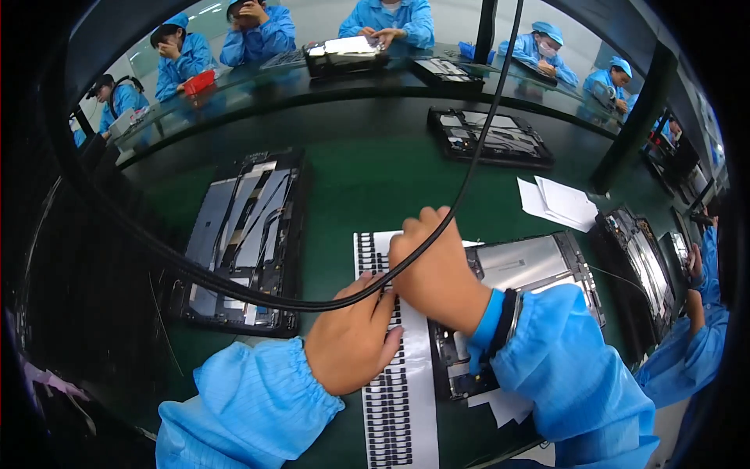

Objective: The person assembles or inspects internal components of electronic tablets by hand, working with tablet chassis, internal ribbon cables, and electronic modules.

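Note:
A long white sheet point(422, 391) with columns of small black stickers lies on the green table. Spread across its middle, my left hand point(351, 336) presses down with fingers stretched out. My right hand point(433, 266) is curled closed over the sheet just beyond the left fingertips; its fingertips are turned away, so what they pinch is hidden. A blue and black strap point(500, 320) circles my right wrist. Under my right forearm sits an opened device point(531, 262) with a silver metal plate and black frame, partly covered by the sleeve.
Another opened device point(242, 234) with cables lies left, one point(492, 137) far back, one point(637, 270) at right. White papers point(556, 202) lie near the right one. A black cable point(297, 303) loops across the view. Co-workers in blue sit beyond a raised shelf point(328, 90); another person's arm point(695, 313) shows at right.

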### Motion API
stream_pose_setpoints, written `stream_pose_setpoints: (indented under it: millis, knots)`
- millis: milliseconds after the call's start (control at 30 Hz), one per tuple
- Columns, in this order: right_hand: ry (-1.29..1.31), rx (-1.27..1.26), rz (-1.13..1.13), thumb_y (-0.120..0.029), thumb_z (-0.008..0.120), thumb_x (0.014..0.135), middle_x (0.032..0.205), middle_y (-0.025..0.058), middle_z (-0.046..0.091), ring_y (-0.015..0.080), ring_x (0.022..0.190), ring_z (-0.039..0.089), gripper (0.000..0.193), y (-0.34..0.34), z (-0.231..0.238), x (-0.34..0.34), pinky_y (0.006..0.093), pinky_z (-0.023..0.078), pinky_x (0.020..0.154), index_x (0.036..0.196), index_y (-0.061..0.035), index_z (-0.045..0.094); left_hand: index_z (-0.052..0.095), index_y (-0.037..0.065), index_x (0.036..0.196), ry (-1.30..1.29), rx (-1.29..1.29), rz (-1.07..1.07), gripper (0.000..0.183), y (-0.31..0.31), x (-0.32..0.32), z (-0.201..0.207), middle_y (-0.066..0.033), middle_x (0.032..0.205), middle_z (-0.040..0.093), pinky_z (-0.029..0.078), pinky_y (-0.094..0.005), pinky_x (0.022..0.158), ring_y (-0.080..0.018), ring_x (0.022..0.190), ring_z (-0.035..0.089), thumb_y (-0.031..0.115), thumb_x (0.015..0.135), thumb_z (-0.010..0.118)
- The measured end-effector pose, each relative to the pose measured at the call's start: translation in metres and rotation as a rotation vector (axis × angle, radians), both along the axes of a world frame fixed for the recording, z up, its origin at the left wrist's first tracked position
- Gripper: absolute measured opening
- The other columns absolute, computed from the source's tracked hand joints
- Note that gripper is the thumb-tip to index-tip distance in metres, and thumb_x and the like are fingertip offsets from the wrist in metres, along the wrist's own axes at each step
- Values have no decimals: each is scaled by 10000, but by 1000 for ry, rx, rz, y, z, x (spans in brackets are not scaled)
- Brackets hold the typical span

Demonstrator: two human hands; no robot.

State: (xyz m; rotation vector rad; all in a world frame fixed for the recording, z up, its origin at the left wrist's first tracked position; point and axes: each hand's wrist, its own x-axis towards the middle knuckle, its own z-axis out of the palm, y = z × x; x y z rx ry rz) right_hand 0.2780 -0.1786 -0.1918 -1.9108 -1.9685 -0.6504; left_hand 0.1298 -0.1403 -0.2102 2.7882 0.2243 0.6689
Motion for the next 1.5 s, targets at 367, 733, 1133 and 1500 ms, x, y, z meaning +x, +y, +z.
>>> stream_pose_setpoints:
  millis: [367,733,1133,1500]
  knots:
    - [142,-7,35,-188,615,564,636,122,541,271,654,508,154,4,2,1,364,354,592,591,-47,561,507,-17,1009,-50,-53,31,374,-5,11,1,-196,997,504,393,-407,864,-368,970,483,89,664,607]
    - [999,-291,-9,8,612,698,922,112,549,245,870,519,75,-228,59,68,335,387,805,738,-32,562,575,-23,926,93,-78,-397,365,-42,1,51,-181,976,559,416,-441,837,-347,954,536,20,568,628]
    - [1026,-199,-61,-46,590,620,1160,176,495,339,1172,332,24,-227,26,109,433,173,992,637,-48,573,551,-101,888,-34,56,-743,299,-100,95,35,-200,986,532,450,-375,779,-321,900,527,86,658,514]
    - [1000,-220,-41,-88,607,598,1160,197,489,345,1155,334,61,-224,26,108,438,183,982,641,-52,581,567,-94,872,3,110,-730,266,-98,95,41,-188,957,546,477,-358,746,-310,897,532,51,651,533]
